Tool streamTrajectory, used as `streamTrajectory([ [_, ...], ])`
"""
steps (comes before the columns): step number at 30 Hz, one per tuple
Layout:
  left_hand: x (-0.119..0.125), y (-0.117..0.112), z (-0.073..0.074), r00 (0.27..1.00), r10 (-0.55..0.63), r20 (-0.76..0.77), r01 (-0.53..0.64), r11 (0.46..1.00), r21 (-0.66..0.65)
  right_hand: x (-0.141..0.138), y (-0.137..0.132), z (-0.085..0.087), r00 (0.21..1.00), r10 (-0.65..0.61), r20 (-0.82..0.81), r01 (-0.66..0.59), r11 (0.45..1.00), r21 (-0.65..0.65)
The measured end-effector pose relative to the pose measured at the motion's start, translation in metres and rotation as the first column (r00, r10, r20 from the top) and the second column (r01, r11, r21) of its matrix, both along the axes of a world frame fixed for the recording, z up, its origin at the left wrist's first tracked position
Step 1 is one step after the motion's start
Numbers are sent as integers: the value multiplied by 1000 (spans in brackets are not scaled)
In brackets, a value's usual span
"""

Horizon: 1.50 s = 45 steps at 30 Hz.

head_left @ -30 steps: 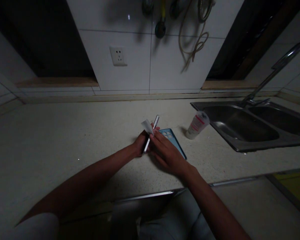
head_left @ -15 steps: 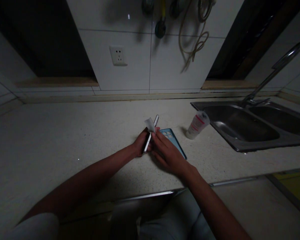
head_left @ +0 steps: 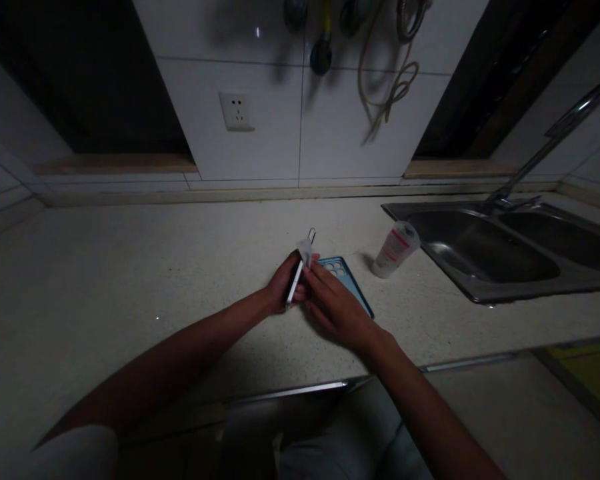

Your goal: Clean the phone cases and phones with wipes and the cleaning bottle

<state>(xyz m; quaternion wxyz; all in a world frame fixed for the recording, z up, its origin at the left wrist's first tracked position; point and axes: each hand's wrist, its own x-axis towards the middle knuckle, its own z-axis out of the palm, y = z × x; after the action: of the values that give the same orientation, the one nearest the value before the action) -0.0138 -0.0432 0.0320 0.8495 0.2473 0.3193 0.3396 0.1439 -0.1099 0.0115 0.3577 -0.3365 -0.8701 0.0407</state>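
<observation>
My left hand (head_left: 282,283) is closed around a phone (head_left: 295,283), which is turned on edge so its pale side faces up. Pinched in the fingers of my right hand (head_left: 337,303) is a thin whitish wipe (head_left: 305,249), pressed against the phone's edge near its upper part. The fingertips of my right hand are partly hidden behind the wipe and phone. Just right of the phone, a light-blue phone case (head_left: 347,285) with several round camera holes lies on the counter, partly covered by my right hand.
A clear plastic cup (head_left: 395,249) with red print stands tilted-looking on the speckled counter (head_left: 130,267). To the right is a double steel sink (head_left: 485,293) with a tall faucet (head_left: 555,137). A socket (head_left: 237,111) and a looped cord (head_left: 394,93) are on the tiled wall.
The wipe has gone from sticking up and left of the phone to lying folded over its edge. My hands and the phone have barely shifted.
</observation>
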Motion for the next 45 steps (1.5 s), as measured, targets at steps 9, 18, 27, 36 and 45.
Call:
streamTrajectory([
  [9, 1, -1, 2, 999, 0, -41, 0, 1000, 3, 1, -2, 4, 1000, -8, -7, 8, 1000, 11],
  [18, 5, -5, 8, 1000, 21, 12, -20, 997, -71, -2, -8, 16, 998, 63, -20, -61, 995, 78],
  [27, 0, 6, -11, 993, 26, 113, -19, 998, -58, -2, -7, 14, 989, 147, -25, -143, 983, 118],
  [36, -3, 4, -8, 997, 0, 81, -2, 1000, 18, 1, -5, 7, 994, 105, 1, -105, 989, 102],
  [45, -2, 6, -8, 997, -12, 81, 10, 1000, 27, 2, -5, 6, 993, 117, 12, -118, 985, 124],
])
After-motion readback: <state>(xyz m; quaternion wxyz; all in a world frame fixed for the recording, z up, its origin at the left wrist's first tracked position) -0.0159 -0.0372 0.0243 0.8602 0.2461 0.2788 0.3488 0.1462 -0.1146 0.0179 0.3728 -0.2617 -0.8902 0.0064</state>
